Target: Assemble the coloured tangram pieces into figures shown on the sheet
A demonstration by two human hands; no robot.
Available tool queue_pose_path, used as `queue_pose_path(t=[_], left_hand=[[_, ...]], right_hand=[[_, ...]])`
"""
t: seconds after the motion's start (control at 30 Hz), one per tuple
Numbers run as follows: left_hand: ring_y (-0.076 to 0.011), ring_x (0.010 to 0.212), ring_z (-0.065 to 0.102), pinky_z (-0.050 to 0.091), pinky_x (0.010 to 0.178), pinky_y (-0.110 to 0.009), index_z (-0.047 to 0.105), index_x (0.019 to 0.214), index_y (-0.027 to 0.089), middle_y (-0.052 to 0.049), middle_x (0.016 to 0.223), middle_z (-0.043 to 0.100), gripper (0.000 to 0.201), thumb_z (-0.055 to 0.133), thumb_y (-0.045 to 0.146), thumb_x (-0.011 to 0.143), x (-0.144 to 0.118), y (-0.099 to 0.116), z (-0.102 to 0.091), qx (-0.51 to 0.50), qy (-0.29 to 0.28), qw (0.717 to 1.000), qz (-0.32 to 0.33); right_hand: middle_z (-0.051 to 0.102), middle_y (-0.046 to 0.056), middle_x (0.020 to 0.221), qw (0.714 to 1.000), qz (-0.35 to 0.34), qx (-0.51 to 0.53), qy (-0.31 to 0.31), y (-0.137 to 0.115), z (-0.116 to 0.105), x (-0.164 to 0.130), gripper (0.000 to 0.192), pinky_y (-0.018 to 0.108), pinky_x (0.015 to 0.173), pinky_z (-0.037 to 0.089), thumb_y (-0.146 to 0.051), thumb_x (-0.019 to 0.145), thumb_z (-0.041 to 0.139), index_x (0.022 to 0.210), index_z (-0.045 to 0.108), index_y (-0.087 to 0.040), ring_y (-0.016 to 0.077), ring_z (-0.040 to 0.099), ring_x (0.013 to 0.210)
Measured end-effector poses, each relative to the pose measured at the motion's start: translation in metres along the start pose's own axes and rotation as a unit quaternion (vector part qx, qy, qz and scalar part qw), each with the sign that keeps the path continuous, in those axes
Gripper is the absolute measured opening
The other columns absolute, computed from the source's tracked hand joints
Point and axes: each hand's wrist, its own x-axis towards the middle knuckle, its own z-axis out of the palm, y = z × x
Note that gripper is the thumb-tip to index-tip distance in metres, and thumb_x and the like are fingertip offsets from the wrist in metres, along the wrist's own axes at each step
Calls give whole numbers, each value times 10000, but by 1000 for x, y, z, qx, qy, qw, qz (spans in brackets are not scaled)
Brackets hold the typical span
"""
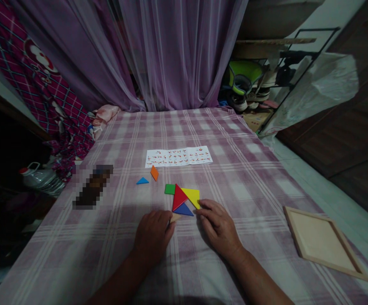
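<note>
Grouped pieces: mid-cloth, a red triangle between a green square and a yellow triangle; a navy triangle below, a pale piece at lower left
Left hand: thumb and forefinger bent close at the pale piece; whether they pinch it, I cannot tell
Right hand: fingers loosely spread, a fingertip at the yellow triangle's edge
Loose pieces: a blue triangle and orange rhomboid, near each other, up and left
Progress: seemingly well along; five pieces grouped, two left apart
Sheet: small printed figures, beyond the pieces
Tray: wooden, square-edged, well to the right
</note>
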Motion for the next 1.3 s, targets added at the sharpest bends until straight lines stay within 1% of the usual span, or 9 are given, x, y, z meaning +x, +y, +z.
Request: queue_pose_path(t=[0.13, 0.33, 0.4, 0.47, 0.57, 0.73, 1.03, 1.23, 1.3], left_hand=[[-201, 787, 602, 419, 714, -330, 559, 893, 217, -6, 819, 646, 34, 538, 191, 897, 1, 0, 1, -5, 16, 1000, 0], [-202, 772, 602, 423, 718, -332, 557, 868, 217, -4, 804, 643, 26, 551, 203, 889, 2, 1, 2, -15, 13, 1000, -7], [-202, 763, 605, 422, 707, -329, 553, 865, 216, -3, 795, 642, 29, 553, 206, 892, 3, 1, 2, -15, 21, 1000, -4], [-203, 751, 605, 420, 695, -328, 551, 860, 215, -2, 778, 636, 39, 551, 218, 899, 3, 0, 3, -7, 27, 1000, 0], [-200, 742, 605, 418, 689, -327, 550, 858, 216, 0, 769, 637, 55, 540, 229, 911, 4, -1, 5, 7, 38, 999, 5], [-201, 733, 608, 418, 683, -331, 547, 852, 212, 2, 756, 630, 59, 551, 232, 907, 4, 0, 7, 18, 46, 999, 9], [-195, 716, 600, 412, 671, -322, 545, 839, 217, 8, 741, 625, 61, 552, 218, 899, 5, 0, 7, 13, 60, 998, 9], [-187, 693, 596, 416, 667, -323, 520, 882, 224, 4, 750, 619, 60, 502, 233, 938, 1, -5, 17, -1, 110, 994, 31], [-181, 688, 597, 416, 660, -316, 509, 882, 229, 8, 748, 617, 53, 513, 236, 935, -1, -8, 22, -8, 111, 993, 35]], right_hand=[[701, 89, 1120, 1000, 0, 1, -5, 1, 0, 0, 253, 435, 899, 552, -144, 865, 525, 986, 723, -245, 238, 643, 1072], [700, 86, 1123, 1000, -8, -7, -5, 2, 0, -1, 252, 435, 896, 552, -149, 867, 524, 990, 719, -251, 243, 636, 1086], [677, 91, 1187, 999, -15, -36, -6, -1, 1, -2, 260, 469, 938, 523, -153, 862, 529, 1011, 718, -254, 270, 588, 1176], [626, 100, 1287, 997, -22, -71, -14, -4, 1, -3, 277, 521, 988, 472, -152, 853, 535, 1042, 712, -252, 309, 501, 1286], [568, 119, 1365, 994, -30, -100, -33, -8, 2, -4, 287, 557, 1002, 435, -145, 846, 541, 1069, 699, -235, 339, 424, 1349], [580, 131, 1345, 993, -38, -102, -47, -9, 3, -3, 269, 555, 996, 436, -134, 854, 535, 1057, 693, -214, 336, 422, 1348], [605, 125, 1313, 994, -41, -96, -39, -10, 3, -2, 262, 540, 1001, 448, -126, 843, 538, 1027, 704, -212, 329, 445, 1330], [609, 108, 1315, 993, -56, -101, -35, -6, 5, -4, 293, 511, 975, 489, -117, 846, 527, 1065, 684, -233, 309, 469, 1323], [611, 107, 1311, 993, -59, -102, -24, -3, 6, -6, 294, 508, 958, 504, -112, 851, 522, 1065, 680, -235, 308, 477, 1317]])
